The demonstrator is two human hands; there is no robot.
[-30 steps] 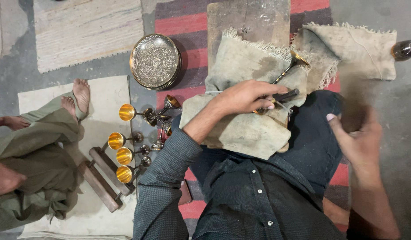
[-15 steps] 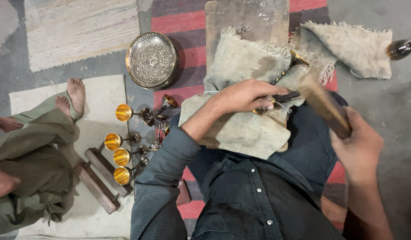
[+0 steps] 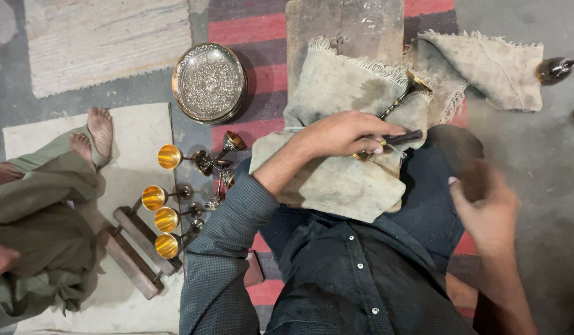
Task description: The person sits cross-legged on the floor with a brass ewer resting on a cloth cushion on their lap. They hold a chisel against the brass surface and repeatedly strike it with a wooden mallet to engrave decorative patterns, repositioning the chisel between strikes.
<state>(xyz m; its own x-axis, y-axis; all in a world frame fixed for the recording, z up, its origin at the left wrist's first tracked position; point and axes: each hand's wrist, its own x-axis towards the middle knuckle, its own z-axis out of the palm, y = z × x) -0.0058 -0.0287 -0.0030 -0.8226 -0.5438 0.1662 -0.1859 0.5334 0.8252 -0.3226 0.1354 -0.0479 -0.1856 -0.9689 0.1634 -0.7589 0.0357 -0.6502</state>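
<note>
left hand [image 3: 346, 133]: closed round a short dark punch [image 3: 403, 137], pinning it flat on the grey cloth [image 3: 346, 180] at frame centre.
workpiece: we see a slim brass goblet [image 3: 400, 102] lying on that cloth — bowl end toward upper right, foot end under the left hand's fingers.
long axis: runs lower left to upper right; the punch crosses it near the foot end, roughly level in frame.
right hand [image 3: 485, 214]: right of centre, motion-blurred, wrapped on a wooden mallet [image 3: 464, 158] — head sits just right of the punch's free end, apart from it.
nearer hand: left is on the goblet; right is close but off it.
strike line: we judge mallet to punch lies right-to-left, slightly up-frame.
surroundings: gold-lined goblets [image 3: 166, 205] at left, embossed round tray [image 3: 209, 82] at upper left, another person's bare feet [image 3: 94, 133] far left.
</note>
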